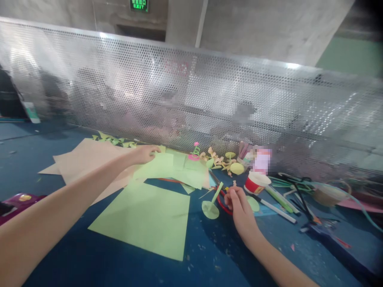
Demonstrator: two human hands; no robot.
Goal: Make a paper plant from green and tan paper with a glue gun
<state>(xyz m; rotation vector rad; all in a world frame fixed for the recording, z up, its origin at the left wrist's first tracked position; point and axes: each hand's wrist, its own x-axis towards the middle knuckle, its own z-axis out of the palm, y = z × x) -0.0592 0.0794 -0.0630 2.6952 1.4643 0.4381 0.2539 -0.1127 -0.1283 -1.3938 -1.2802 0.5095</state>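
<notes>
My left hand (145, 154) reaches far across the blue table, fingers curled on the edge of a light green paper sheet (163, 165) near the mesh screen. My right hand (239, 207) rests closer in, fingers pinched around a small pale piece I cannot make out, just above red-handled scissors (223, 203). Left of that hand stands a green paper disc with a stem (211, 206). A large green sheet (146, 217) lies flat between my arms.
Brown paper sheets (86, 159) lie at the back left. Paper flowers and cut shapes (221, 159) line the perforated metal screen (191, 99). A red and white cup (255, 183), pens (277, 207) and green strips sit to the right.
</notes>
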